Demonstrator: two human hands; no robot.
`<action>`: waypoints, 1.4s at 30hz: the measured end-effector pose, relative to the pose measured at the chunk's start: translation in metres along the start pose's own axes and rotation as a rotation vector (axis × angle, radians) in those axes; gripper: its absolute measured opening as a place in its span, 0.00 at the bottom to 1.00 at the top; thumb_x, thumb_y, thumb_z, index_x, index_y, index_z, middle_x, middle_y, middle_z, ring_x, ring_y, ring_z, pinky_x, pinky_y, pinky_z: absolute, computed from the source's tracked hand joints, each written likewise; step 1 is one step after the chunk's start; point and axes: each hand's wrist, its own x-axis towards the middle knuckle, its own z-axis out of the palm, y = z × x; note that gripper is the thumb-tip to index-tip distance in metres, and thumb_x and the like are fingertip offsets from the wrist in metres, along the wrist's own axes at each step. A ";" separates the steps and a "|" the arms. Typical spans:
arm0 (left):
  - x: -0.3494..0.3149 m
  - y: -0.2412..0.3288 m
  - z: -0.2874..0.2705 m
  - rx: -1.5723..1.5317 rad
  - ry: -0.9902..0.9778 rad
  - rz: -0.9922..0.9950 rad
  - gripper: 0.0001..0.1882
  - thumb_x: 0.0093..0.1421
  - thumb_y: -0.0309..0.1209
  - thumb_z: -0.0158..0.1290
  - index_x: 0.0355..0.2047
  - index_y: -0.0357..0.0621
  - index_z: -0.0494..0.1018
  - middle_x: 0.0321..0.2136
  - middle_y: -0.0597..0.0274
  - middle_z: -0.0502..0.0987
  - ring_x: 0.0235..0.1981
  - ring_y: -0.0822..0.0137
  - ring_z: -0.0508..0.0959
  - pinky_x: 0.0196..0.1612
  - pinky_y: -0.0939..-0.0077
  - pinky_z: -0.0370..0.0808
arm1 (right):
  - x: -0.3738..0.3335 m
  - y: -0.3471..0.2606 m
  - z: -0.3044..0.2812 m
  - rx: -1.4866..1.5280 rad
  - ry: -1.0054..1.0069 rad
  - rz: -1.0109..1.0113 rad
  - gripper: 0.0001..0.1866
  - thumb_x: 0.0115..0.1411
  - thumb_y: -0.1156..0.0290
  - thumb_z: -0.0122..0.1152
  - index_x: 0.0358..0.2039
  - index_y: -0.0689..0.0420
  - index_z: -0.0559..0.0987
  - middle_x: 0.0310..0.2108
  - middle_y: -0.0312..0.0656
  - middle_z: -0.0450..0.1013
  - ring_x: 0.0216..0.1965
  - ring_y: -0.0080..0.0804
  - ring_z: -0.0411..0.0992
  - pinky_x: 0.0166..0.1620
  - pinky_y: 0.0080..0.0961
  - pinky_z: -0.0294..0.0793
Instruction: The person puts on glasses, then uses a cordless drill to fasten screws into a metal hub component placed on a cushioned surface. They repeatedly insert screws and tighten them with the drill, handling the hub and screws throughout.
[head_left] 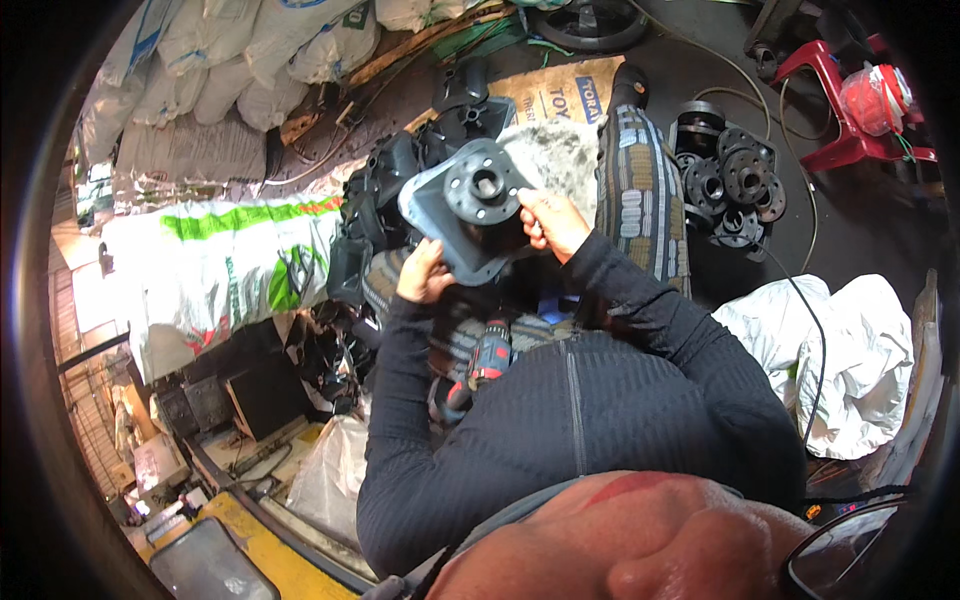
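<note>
A dark grey flanged part (425, 205), a broad plate bearing a round black flange (480, 208) with a central bore and several holes, is held up tilted over my lap. My left hand (425, 272) grips its lower left edge, thumb and fingers closed. At the flange's right rim, my right hand (555, 225) is closed in a pinch with the other fingers curled. Whatever sits between its fingertips is too small to make out. A red and dark grey cordless drill (490, 355) lies in my lap, close to my belly.
Black moulded parts (375, 190) are heaped beyond my left hand. Several round black flanges (740, 175) lie stacked on the floor at right, near a red plastic stool (825, 110). White sacks (240, 270) fill the left side. A cable (815, 340) runs past a white cloth (860, 350).
</note>
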 end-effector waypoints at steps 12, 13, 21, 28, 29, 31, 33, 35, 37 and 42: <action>0.421 0.015 0.147 1.224 0.377 0.300 0.25 0.50 0.46 0.48 0.36 0.36 0.78 0.36 0.37 0.77 0.41 0.44 0.78 0.48 0.55 0.72 | 0.019 -0.007 -0.025 0.242 0.141 0.106 0.18 0.69 0.62 0.44 0.50 0.62 0.70 0.23 0.27 0.60 0.19 0.14 0.56 0.20 0.12 0.56; 0.444 -0.002 0.155 1.230 0.323 0.257 0.24 0.51 0.43 0.48 0.43 0.41 0.76 0.40 0.40 0.77 0.43 0.44 0.77 0.50 0.56 0.72 | 0.018 -0.012 -0.024 0.255 0.131 0.054 0.18 0.69 0.63 0.44 0.50 0.62 0.70 0.22 0.28 0.59 0.19 0.14 0.56 0.20 0.12 0.56; 0.469 -0.081 0.157 1.428 -0.340 0.120 0.29 0.54 0.54 0.51 0.48 0.48 0.76 0.44 0.47 0.77 0.48 0.53 0.77 0.50 0.60 0.72 | 0.018 -0.041 -0.019 0.247 0.323 0.117 0.18 0.70 0.63 0.42 0.49 0.63 0.71 0.22 0.30 0.60 0.18 0.15 0.57 0.20 0.14 0.58; 0.504 -0.042 0.017 1.431 0.697 -0.357 0.24 0.56 0.47 0.53 0.50 0.49 0.74 0.54 0.55 0.70 0.53 0.53 0.71 0.50 0.58 0.73 | 0.016 -0.041 -0.027 0.234 0.274 0.116 0.18 0.70 0.63 0.41 0.49 0.64 0.71 0.21 0.31 0.60 0.17 0.17 0.58 0.19 0.15 0.59; 0.505 -0.046 0.001 1.380 0.781 -0.452 0.26 0.55 0.48 0.54 0.51 0.51 0.73 0.56 0.56 0.67 0.55 0.53 0.70 0.53 0.58 0.71 | 0.016 -0.041 -0.028 0.215 0.266 0.116 0.18 0.70 0.63 0.41 0.49 0.64 0.71 0.21 0.31 0.60 0.17 0.17 0.58 0.19 0.16 0.59; 0.505 -0.064 -0.020 1.401 0.694 -0.401 0.25 0.55 0.47 0.54 0.52 0.53 0.73 0.57 0.55 0.66 0.55 0.52 0.70 0.54 0.58 0.70 | 0.015 -0.042 -0.027 0.246 0.266 0.128 0.18 0.70 0.63 0.41 0.49 0.64 0.71 0.21 0.31 0.60 0.18 0.18 0.58 0.20 0.16 0.59; 0.502 -0.081 -0.032 1.456 0.604 -0.358 0.25 0.56 0.44 0.54 0.54 0.57 0.71 0.57 0.54 0.65 0.55 0.50 0.70 0.55 0.57 0.69 | 0.015 -0.043 -0.026 0.254 0.272 0.133 0.18 0.70 0.63 0.41 0.49 0.64 0.71 0.21 0.31 0.60 0.18 0.18 0.58 0.20 0.16 0.59; 0.499 -0.089 -0.041 1.408 0.639 -0.251 0.25 0.52 0.44 0.58 0.50 0.55 0.72 0.55 0.55 0.68 0.53 0.50 0.72 0.54 0.58 0.71 | 0.013 -0.043 -0.025 0.225 0.297 0.138 0.18 0.70 0.63 0.42 0.49 0.64 0.71 0.21 0.30 0.60 0.18 0.17 0.57 0.20 0.16 0.58; 0.497 -0.089 -0.049 1.186 0.913 -0.247 0.25 0.46 0.46 0.63 0.44 0.53 0.72 0.48 0.55 0.74 0.49 0.53 0.76 0.50 0.59 0.73 | 0.012 -0.043 -0.026 0.199 0.330 0.129 0.18 0.70 0.63 0.42 0.48 0.64 0.71 0.21 0.30 0.60 0.18 0.17 0.57 0.21 0.16 0.58; 0.486 -0.096 -0.044 1.291 0.866 -0.202 0.19 0.55 0.41 0.56 0.40 0.40 0.73 0.43 0.51 0.76 0.43 0.53 0.79 0.45 0.61 0.76 | 0.014 -0.039 -0.024 0.240 0.335 0.152 0.18 0.70 0.62 0.43 0.49 0.64 0.71 0.21 0.29 0.59 0.18 0.16 0.57 0.21 0.16 0.58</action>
